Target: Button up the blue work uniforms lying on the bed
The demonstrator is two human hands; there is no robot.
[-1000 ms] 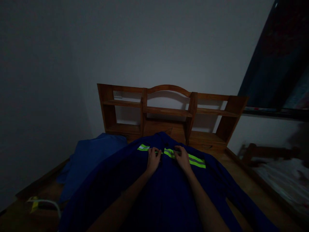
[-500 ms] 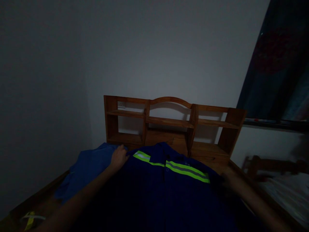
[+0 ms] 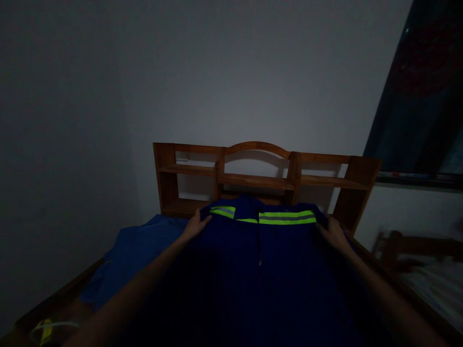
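Note:
A dark blue work jacket with yellow-green and silver reflective strips hangs spread out before me, its collar toward the headboard. My left hand is closed on the jacket at its left shoulder, beside the strip. At the opposite shoulder my right hand grips the fabric, thumb on the near side. The lower part of the jacket sinks into deep shadow, so its hem cannot be made out. A lighter blue garment lies to the left, partly behind my left forearm.
Beyond the jacket stands a wooden headboard with open shelves, against a pale wall. A yellow item with a whitish loop lies at bottom left. At right are a dark curtained window and another piece of wooden furniture.
Both hands have risen, lifting the jacket's shoulders and collar higher against the headboard. My right hand has come inward to the right shoulder, and the strips now lie more level.

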